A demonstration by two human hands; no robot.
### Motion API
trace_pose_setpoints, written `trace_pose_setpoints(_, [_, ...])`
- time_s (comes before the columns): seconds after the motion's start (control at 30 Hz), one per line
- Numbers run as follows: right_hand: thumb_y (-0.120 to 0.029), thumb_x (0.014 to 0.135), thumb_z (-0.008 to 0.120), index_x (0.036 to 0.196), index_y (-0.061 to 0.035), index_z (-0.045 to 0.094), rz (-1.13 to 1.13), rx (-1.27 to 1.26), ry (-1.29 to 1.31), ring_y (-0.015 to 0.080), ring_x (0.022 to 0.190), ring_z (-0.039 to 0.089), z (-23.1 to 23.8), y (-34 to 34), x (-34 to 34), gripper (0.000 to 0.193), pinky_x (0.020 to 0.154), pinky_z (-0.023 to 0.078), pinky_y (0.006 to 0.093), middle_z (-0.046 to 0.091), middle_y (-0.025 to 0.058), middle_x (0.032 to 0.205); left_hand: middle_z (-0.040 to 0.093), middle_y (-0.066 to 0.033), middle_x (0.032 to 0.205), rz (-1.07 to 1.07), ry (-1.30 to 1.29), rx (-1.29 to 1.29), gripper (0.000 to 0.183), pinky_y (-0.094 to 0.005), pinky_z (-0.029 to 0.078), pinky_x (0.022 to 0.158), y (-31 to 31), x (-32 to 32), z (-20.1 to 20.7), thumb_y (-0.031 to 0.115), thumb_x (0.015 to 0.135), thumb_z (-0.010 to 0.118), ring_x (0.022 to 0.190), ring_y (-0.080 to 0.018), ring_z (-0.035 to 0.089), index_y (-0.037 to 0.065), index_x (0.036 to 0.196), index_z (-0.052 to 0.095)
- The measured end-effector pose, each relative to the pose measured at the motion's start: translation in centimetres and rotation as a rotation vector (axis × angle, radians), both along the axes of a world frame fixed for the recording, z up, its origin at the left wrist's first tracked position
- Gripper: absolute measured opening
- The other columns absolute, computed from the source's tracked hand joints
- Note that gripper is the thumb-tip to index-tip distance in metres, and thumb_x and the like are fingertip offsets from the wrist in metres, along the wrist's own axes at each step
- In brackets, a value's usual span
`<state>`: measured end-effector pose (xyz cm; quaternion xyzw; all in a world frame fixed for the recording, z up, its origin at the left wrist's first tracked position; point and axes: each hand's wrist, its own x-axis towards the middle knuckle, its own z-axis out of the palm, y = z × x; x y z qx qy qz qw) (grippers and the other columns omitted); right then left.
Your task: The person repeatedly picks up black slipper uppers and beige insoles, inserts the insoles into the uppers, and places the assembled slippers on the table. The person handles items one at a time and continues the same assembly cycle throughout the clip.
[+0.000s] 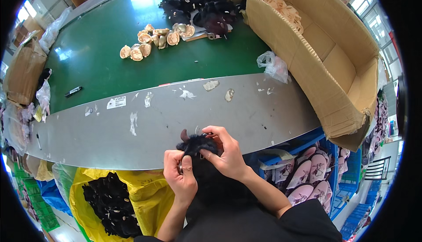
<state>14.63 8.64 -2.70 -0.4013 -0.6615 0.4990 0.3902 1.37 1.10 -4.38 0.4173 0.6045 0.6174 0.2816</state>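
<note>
Wearer's top [228,220]: black, dark all over, filling six o'clock. Right sleeve [307,222], near five o'clock: same black, wide cut, ending about the elbow. Left sleeve [151,238], near seven: black, only a sliver visible. Both forearms [263,191] bare; left hand [182,178] and right hand [226,154] bare. Metallic-looking band [180,168] at a left finger, perhaps a ring; too small to tell.

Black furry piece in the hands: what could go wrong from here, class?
The black furry piece might slip from the fingers and could get lost among the black pieces in the yellow bag. The cardboard box seems to overhang the table, so a knock might tip it.
</note>
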Motion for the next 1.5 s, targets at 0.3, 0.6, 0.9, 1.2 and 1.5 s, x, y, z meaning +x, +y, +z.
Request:
trace_pose_setpoints(0.3, [0.004,0.087,0.072,0.125,-0.0008,0.057,-0.091,0.194,0.026,0.0160,0.096,0.065,-0.1,-0.1,0.4,0.041,0.080,0.055,0.0275,0.062,0.0102,0.114,0.048,-0.0042,0.114,-0.028,-0.324,0.068,0.023,-0.0260,0.045,0.077,0.4,0.5,1.9,0.009,0.094,0.070,0.086,-0.0126,0.053,0.002,0.110,0.055])
trace_pose_setpoints(0.6, [-0.012,0.091,0.073,0.126,0.0003,0.056,-0.042,0.310,0.089,0.0183,0.095,0.065,1.2,-0.1,1.0,0.041,0.083,0.055,0.0293,0.057,0.0134,0.120,0.067,-0.0071,0.118,-0.228,-0.601,-0.191,0.037,-0.0303,0.050,0.099,0.0,-0.4,2.1,0.002,0.088,0.074,0.109,-0.0151,0.064,-0.003,0.122,0.059])
trace_pose_setpoints(0.9, [-0.007,0.093,0.068,0.124,-0.0002,0.058,-0.040,0.272,0.146,0.0166,0.091,0.064,1.9,-0.1,1.9,0.034,0.079,0.055,0.0293,0.057,0.0134,0.118,0.060,-0.0172,0.132,-0.122,-0.850,-0.066,0.056,-0.0365,0.052,0.103,0.4,-0.7,2.2,-0.013,0.082,0.059,0.116,-0.0265,0.065,0.001,0.134,0.044])
trace_pose_setpoints(1.2, [-0.007,0.095,0.062,0.117,0.0008,0.061,-0.004,0.111,0.095,0.0153,0.083,0.065,1.1,0.2,2.1,0.023,0.079,0.054,0.0281,0.062,0.0113,0.106,0.053,-0.0168,0.146,-0.085,-0.892,0.061,0.066,-0.0257,0.052,0.056,-0.8,-3.4,2.0,0.009,0.095,0.064,0.072,-0.0142,0.065,0.007,0.154,0.033])
trace_pose_setpoints(1.5, [-0.015,0.096,0.061,0.102,-0.0008,0.067,-0.065,0.211,-0.129,0.0168,0.073,0.065,0.9,12.2,1.4,0.016,0.071,0.053,0.0294,0.068,0.0095,0.093,0.057,-0.0056,0.079,0.344,-0.892,0.170,0.046,-0.0312,0.048,0.049,-9.4,-17.2,-0.1,0.043,0.105,0.042,0.057,-0.0156,0.054,0.011,0.137,0.053])
